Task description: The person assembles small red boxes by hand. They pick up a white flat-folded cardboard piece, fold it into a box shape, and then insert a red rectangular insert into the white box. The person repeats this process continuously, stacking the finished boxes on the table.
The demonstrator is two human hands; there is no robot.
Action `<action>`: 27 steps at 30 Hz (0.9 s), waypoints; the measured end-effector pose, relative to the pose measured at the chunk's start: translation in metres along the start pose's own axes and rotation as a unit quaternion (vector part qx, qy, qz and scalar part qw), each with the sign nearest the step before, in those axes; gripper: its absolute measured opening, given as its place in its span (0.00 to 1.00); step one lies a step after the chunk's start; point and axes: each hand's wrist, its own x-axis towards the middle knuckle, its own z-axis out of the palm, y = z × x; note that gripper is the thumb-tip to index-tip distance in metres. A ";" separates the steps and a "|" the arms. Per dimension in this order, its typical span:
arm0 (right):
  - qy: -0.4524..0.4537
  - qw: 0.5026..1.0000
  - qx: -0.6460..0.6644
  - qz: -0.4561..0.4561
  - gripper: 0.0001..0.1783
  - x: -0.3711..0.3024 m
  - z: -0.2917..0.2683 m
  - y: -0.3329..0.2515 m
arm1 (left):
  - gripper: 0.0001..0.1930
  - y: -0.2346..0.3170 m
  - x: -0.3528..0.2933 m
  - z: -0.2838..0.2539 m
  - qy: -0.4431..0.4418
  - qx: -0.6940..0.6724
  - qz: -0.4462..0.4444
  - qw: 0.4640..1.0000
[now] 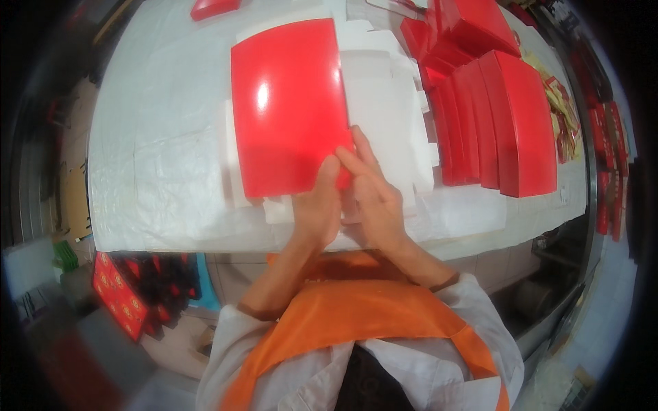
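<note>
A glossy red cardboard box (288,103) lies with its broad panel facing up on the white-covered table, on top of white card sheets. At its near right corner my left hand (319,202) is closed on the near edge, its lower fingers hidden under the card. My right hand (378,202) meets it there, fingers pressed together along the right side and the corner flap. The fingertips of both hands nearly touch. White flat card blanks (384,103) with notched edges are spread just right of the box.
Several red boxes (524,127) stand in a row on the right, with more red boxes (476,27) behind them. Yellow and red packets (563,113) lie at the table's right edge. Another red piece (214,7) sits at the far left. A red patterned carton (118,294) stands below the table.
</note>
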 end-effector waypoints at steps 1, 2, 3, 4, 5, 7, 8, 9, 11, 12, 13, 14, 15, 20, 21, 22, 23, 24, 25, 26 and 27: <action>0.041 0.997 0.068 0.022 0.23 -0.003 0.003 -0.002 | 0.23 0.003 0.000 0.005 -0.014 -0.011 0.006 1.000; 0.059 0.993 0.094 0.037 0.23 -0.002 0.004 -0.003 | 0.23 0.004 0.000 0.008 -0.028 -0.022 0.012 0.999; 0.077 0.988 0.119 0.052 0.23 -0.002 0.004 -0.005 | 0.23 0.004 0.000 0.007 -0.033 -0.027 0.014 0.999; 0.073 0.990 0.103 0.059 0.23 -0.001 0.002 -0.006 | 0.23 0.005 0.000 0.006 -0.038 -0.032 0.015 0.999; 0.064 0.995 0.067 0.047 0.23 -0.001 0.001 -0.005 | 0.23 0.004 0.000 0.005 -0.043 -0.036 0.016 0.998; 0.042 0.999 -0.027 0.000 0.23 -0.002 0.000 0.001 | 0.22 0.001 -0.001 0.001 -0.020 0.047 0.033 0.998; 0.028 0.996 -0.083 -0.033 0.23 -0.003 -0.001 0.006 | 0.22 -0.002 -0.002 -0.002 -0.008 0.088 0.041 0.995; 0.027 0.994 -0.094 -0.053 0.23 -0.005 -0.002 0.011 | 0.21 -0.005 -0.002 -0.005 -0.018 0.099 0.041 0.994; 0.027 0.990 -0.116 -0.078 0.23 -0.007 -0.002 0.015 | 0.20 -0.011 -0.002 -0.010 -0.037 0.120 0.042 0.991; 0.026 0.988 -0.127 -0.084 0.23 -0.007 -0.001 0.016 | 0.20 -0.011 -0.003 -0.010 -0.034 0.099 0.035 0.994; 0.026 0.987 -0.139 -0.076 0.23 -0.007 0.000 0.012 | 0.20 -0.010 -0.004 -0.008 -0.031 0.077 0.028 0.996; 0.026 0.986 -0.152 -0.068 0.23 -0.008 0.002 0.010 | 0.19 -0.009 -0.005 -0.006 -0.028 0.056 0.021 0.998; 0.018 0.985 -0.158 -0.069 0.24 -0.008 0.001 0.009 | 0.18 -0.007 -0.005 -0.004 -0.018 0.071 0.021 0.997; -0.008 0.990 -0.114 -0.088 0.26 -0.001 -0.006 0.012 | 0.14 0.001 -0.005 0.012 0.019 0.023 0.030 0.999; 0.010 0.997 -0.050 -0.058 0.27 0.001 -0.006 0.009 | 0.13 -0.004 -0.008 0.007 0.015 0.089 0.022 0.996; 0.028 0.999 0.013 -0.029 0.29 0.006 -0.007 0.003 | 0.13 -0.012 -0.013 -0.003 0.011 0.155 0.015 0.988; 0.046 0.996 0.077 -0.001 0.31 0.010 -0.008 -0.001 | 0.12 -0.019 -0.020 -0.010 0.005 0.221 0.007 0.975; 0.065 0.997 0.043 0.000 0.33 0.017 -0.013 -0.005 | 0.12 -0.020 -0.027 -0.011 -0.024 0.241 -0.030 0.970; 0.083 0.997 0.011 0.000 0.35 0.023 -0.020 -0.007 | 0.12 -0.021 -0.038 -0.014 -0.051 0.264 -0.066 0.961; 0.101 0.995 -0.020 0.000 0.37 0.028 -0.027 -0.010 | 0.12 -0.022 -0.047 -0.017 -0.078 0.287 -0.101 0.949; 0.115 0.993 -0.033 -0.006 0.40 0.031 -0.030 -0.016 | 0.11 -0.024 -0.055 -0.024 -0.088 0.232 -0.147 0.958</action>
